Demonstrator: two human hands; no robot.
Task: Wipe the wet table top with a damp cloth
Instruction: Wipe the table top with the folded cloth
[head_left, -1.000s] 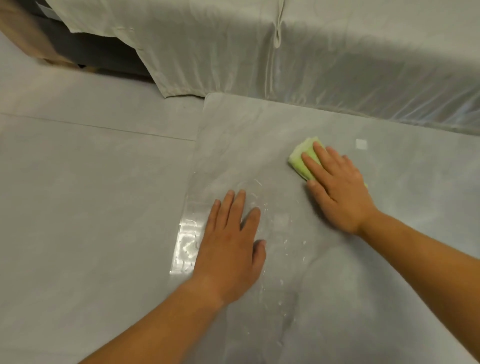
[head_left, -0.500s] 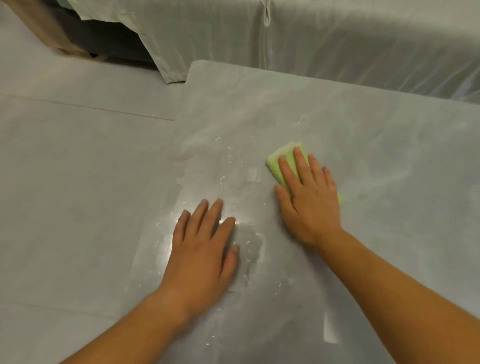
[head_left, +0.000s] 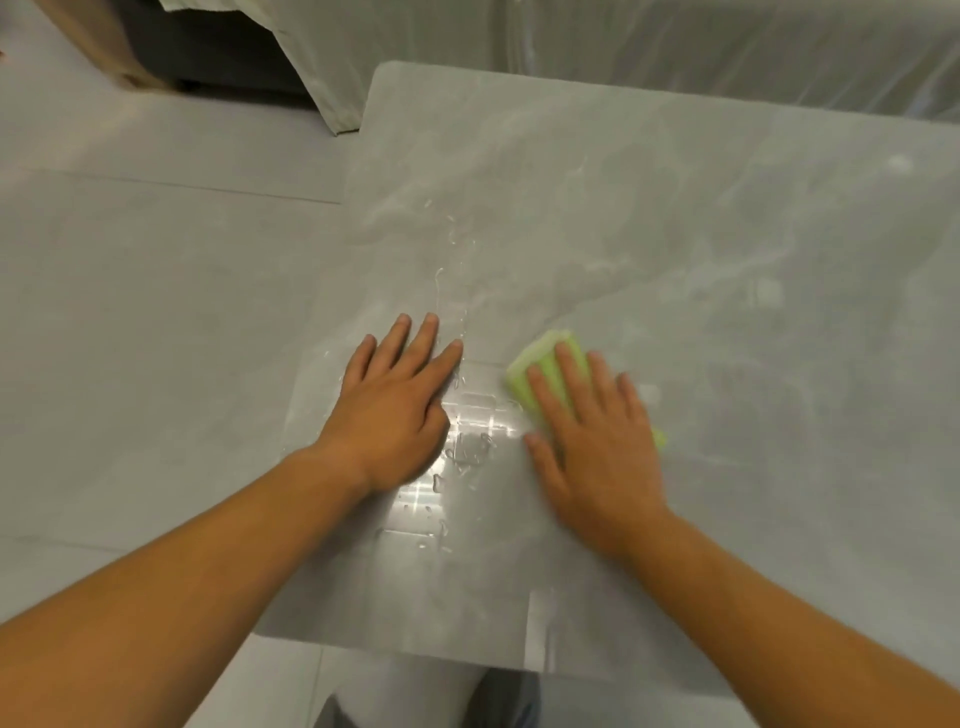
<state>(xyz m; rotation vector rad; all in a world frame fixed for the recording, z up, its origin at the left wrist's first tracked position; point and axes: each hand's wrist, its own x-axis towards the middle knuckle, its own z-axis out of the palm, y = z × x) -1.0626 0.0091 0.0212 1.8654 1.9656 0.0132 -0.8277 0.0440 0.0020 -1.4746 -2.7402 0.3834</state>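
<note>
A pale grey tiled floor (head_left: 156, 322) fills the left of the head view, and a light, glossy draped cover (head_left: 675, 47) hangs across the back, with something dark and a brownish edge behind it at the upper left. In front lies a grey, marbled table top (head_left: 675, 218), its near edge running across the lower part of the view and its rounded far-left corner just below the cover's hem.

Water (head_left: 470, 441) beads and pools on the table top in a shiny patch between the two hands, with a thin trail of droplets running away from it toward the far side.

The left hand (head_left: 389, 415) lies flat, palm down, fingers spread and straight, near the table's left edge, holding nothing. The right hand (head_left: 592, 447) is likewise flat and open, pressing down on a folded light-green cloth (head_left: 540, 358). The cloth sits under the right hand's fingers and palm; its far-left corner sticks out past the fingertips, and a small bit shows at the hand's right side. It lies just right of the wet patch, apart from the left hand.

At the bottom, below the table's near edge, part of the person's clothing shows.
</note>
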